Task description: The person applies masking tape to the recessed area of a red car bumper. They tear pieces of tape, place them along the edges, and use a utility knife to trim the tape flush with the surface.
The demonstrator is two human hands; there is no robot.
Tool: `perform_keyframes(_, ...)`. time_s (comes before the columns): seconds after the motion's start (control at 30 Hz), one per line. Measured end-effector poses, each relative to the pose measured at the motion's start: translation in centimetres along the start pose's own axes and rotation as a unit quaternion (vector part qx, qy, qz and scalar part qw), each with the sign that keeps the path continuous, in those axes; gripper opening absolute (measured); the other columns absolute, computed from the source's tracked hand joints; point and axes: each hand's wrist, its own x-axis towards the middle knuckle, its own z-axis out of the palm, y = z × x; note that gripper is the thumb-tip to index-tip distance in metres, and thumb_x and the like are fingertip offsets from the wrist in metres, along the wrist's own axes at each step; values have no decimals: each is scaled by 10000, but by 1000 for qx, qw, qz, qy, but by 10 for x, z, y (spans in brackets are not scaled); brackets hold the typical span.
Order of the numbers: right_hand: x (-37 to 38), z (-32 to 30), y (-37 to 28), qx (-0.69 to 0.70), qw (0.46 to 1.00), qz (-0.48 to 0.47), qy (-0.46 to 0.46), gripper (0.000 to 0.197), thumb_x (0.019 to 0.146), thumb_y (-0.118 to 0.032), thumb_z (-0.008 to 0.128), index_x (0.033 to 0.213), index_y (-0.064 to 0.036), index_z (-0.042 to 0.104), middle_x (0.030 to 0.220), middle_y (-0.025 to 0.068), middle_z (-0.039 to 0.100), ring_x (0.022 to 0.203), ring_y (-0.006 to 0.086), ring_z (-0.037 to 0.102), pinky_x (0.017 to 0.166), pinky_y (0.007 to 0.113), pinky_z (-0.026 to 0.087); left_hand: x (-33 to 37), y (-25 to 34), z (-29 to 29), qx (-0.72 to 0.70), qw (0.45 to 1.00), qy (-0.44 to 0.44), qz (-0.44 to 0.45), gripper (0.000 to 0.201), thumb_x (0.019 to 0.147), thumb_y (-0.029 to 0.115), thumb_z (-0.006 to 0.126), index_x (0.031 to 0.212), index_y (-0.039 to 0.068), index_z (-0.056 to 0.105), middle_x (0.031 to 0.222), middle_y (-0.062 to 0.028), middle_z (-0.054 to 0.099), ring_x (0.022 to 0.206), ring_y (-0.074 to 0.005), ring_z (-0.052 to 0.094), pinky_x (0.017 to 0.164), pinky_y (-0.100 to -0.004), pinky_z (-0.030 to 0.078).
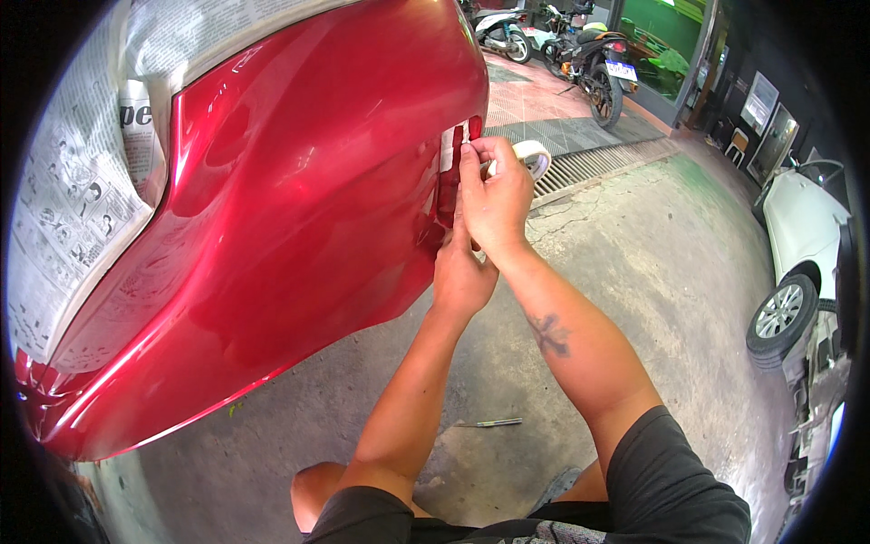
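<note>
A glossy red car body panel [299,172], apparently a bumper corner, fills the left and centre. At its right edge is a narrow recess with a dark red lamp [447,195] and a pale strip of masking tape [446,150]. My right hand [498,190] is closed at the recess's upper part, thumb and index finger pinched at the edge. A roll of masking tape [546,167] sits in its other fingers, partly hidden. Just below, my left hand [464,276] touches the panel's lower corner with a finger stretched up along the recess; its other fingers are mostly hidden.
Newspaper [72,199] masks the car at the left. A thin metal tool [498,422] lies on the concrete floor between my knees. Beyond a drain grate [589,172] stand motorcycles [603,72]. A white car [807,227] is at the right.
</note>
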Motion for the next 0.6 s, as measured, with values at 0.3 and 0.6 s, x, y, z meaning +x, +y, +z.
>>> perform_keyframes(0.3,-2,5,-1,51,998,9,25,118,1016,-196,785,1033,-81,763,904,117,809,807,339,761,743,455,579,1,-6,4,37,999,8,17,901,950,198,806,1694,74,314,1338,-289,736,1204,-484,727,998,-534,587)
perform_keyframes(0.6,-15,-33,26,220,971,59,70,177,1058,-84,758,1222,-20,742,916,13,690,734,66,569,655,258,484,-10,0,12,73,996,35,-31,962,945,94,819,1755,58,302,1094,-210,763,895,-301,758,782,-440,613)
